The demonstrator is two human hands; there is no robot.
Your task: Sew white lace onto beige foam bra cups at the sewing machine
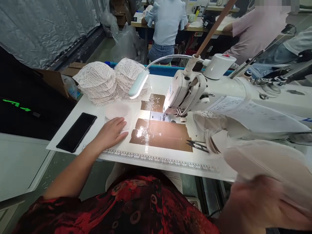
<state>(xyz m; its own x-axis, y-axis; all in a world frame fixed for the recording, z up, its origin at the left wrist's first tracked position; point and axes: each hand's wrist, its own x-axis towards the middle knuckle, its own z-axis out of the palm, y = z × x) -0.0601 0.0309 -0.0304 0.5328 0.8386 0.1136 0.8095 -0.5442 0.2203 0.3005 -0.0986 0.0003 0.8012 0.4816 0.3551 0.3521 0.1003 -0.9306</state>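
My left hand (110, 133) lies flat on the white table, fingers spread, touching the edge of a pale, thin fabric piece (118, 111). At the lower right, my right hand (268, 201) is smeared by motion and grips a beige bra cup (265, 157). Between the hands stands a white sewing machine (180, 91), its needle area lit by a lamp (138, 84). Brown tape (161, 133) covers the table in front of the needle. Black thread snips (198, 145) lie to the right of the tape.
Two stacks of lace cups (97, 83) stand at the back left. A black phone (76, 132) rests near the left edge. A printed ruler (156, 160) runs along the front. Sheer fabric (209, 125) and papers (258, 113) are at the right. Co-workers (168, 24) sit beyond.
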